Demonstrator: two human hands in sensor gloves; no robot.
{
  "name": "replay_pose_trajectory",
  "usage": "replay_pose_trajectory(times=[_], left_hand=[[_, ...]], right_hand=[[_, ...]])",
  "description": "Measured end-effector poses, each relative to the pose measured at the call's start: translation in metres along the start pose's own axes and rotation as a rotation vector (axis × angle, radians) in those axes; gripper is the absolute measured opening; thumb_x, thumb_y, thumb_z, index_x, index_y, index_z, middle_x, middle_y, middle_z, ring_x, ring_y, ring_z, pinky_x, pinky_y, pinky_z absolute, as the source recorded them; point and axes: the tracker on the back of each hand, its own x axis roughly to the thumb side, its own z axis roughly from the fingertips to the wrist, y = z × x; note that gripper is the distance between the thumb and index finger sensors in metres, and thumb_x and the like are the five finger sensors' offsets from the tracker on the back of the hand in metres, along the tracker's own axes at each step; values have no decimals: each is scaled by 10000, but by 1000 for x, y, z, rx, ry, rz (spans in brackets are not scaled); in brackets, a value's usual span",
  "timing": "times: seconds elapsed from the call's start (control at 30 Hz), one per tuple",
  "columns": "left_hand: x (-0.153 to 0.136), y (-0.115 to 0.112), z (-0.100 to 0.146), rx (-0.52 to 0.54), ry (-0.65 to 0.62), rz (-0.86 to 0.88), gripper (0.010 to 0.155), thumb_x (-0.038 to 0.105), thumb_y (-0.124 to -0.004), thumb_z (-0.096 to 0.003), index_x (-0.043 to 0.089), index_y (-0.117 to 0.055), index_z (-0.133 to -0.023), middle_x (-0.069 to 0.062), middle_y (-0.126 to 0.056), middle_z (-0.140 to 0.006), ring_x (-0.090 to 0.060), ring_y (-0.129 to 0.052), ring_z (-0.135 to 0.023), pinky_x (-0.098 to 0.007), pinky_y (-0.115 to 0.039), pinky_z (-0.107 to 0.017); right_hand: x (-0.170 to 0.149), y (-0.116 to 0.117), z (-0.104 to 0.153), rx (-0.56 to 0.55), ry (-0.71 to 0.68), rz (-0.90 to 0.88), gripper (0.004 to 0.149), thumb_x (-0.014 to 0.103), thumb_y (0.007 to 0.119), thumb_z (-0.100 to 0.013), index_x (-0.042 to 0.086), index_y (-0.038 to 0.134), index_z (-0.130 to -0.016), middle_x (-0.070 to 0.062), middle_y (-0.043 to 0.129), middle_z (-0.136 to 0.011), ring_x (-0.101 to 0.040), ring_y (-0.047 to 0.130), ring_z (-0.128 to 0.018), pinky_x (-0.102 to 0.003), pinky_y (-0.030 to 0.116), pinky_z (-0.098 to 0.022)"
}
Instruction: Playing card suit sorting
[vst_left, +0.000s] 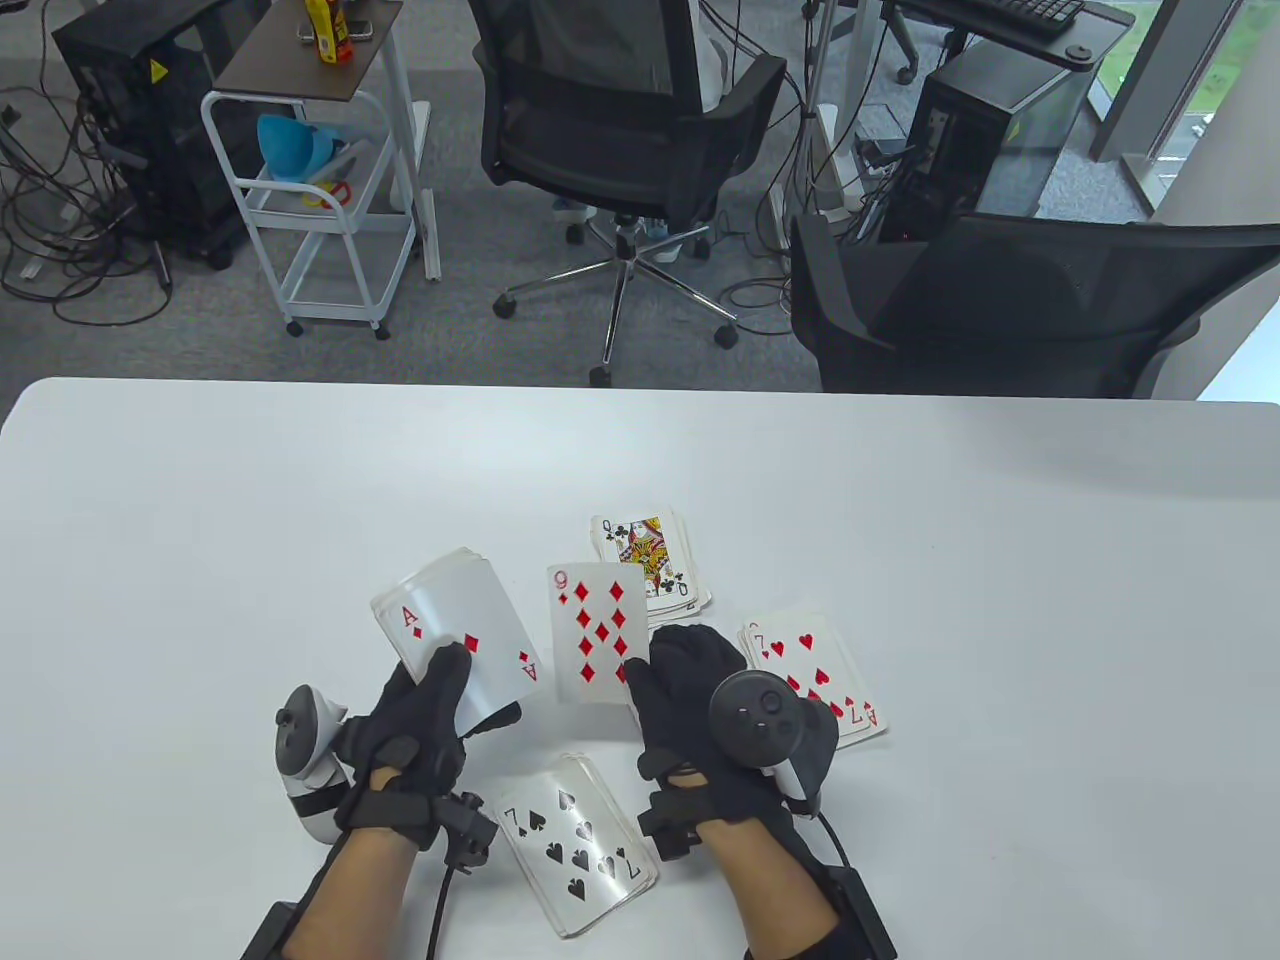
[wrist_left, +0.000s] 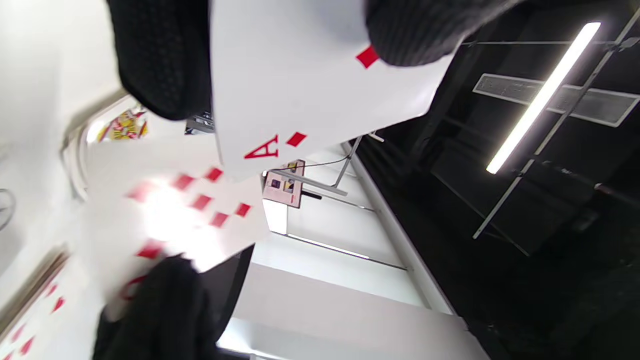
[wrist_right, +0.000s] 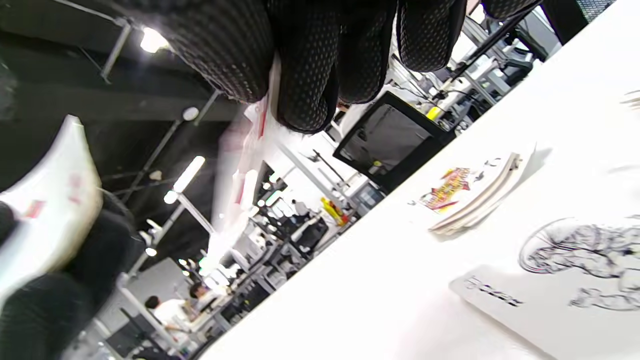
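Cards (vst_left: 585, 845) lie on white table (vst_left: 1000, 620); office chairs (vst_left: 620, 110) behind.

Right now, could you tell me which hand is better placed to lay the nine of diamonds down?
The right hand: it already pinches the nine of diamonds by its edge, while the left hand is busy holding the deck, ace of diamonds on top.

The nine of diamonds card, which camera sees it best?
The table view: the nine of diamonds faces up, every pip clear, pinched by the right hand. The left wrist view shows it blurred and glary; the right wrist view catches only a blurred sliver beside the fingers.
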Motion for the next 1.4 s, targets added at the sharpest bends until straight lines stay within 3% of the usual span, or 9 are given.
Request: replay_pose_trajectory(times=[0.2,0.3,0.47,0.6,0.73,1.0,1.13,1.4], left_hand=[[6,2,0,-3,-35,80,531,523,-737,-587,250,-655,-1034,-8,-856,-968,-296,-958,-806,-405,-917,-515],[7,3,0,5,-43,96,532,521,-729,-586,242,-654,-1033,-4,-864,-960,-291,-966,-799,-403,-922,-509],[8,7,2,25,-55,117,533,523,-730,-586,240,-656,-1031,-4,-869,-956,-290,-970,-793,-402,-923,-506],[9,9,3,34,-56,120,532,522,-732,-585,240,-658,-1030,-3,-870,-956,-289,-968,-795,-401,-923,-507],[5,7,0,30,-42,107,531,525,-731,-585,242,-659,-1029,0,-872,-954,-285,-972,-792,-398,-925,-505],[-14,-13,-1,-52,46,-7,532,522,-732,-586,237,-661,-1030,-4,-873,-954,-291,-971,-791,-403,-923,-504],[-26,-22,-3,-95,93,-66,533,520,-733,-586,236,-661,-1030,-7,-873,-954,-294,-971,-790,-406,-922,-504],[-40,-27,-2,-131,157,-129,532,516,-736,-585,234,-663,-1030,-10,-874,-954,-298,-970,-790,-409,-921,-503]], right_hand=[[25,32,-32,225,73,233,385,328,846,-563,14,872,-784,-252,609,-1032,-555,403,-1005,-763,301,-662],[42,60,-55,352,146,373,389,336,845,-568,12,865,-781,-254,595,-1030,-556,377,-1007,-762,282,-662],[55,111,-80,395,211,599,388,343,850,-562,6,879,-751,-253,620,-1006,-553,400,-997,-758,279,-661],[51,127,-83,385,212,809,402,406,890,-539,47,877,-721,-239,641,-994,-546,425,-992,-755,283,-663],[50,107,-75,317,151,741,437,475,870,-538,74,860,-712,-234,648,-988,-546,435,-988,-752,292,-663],[24,2,-19,47,-3,249,461,476,778,-575,57,853,-753,-247,645,-996,-558,436,-985,-761,296,-653],[10,-7,3,-67,-101,103,473,473,763,-575,54,854,-775,-245,662,-994,-557,458,-981,-763,310,-649],[13,3,14,-41,-186,74,499,482,754,-572,66,828,-838,-231,652,-1015,-545,459,-993,-759,324,-655]])
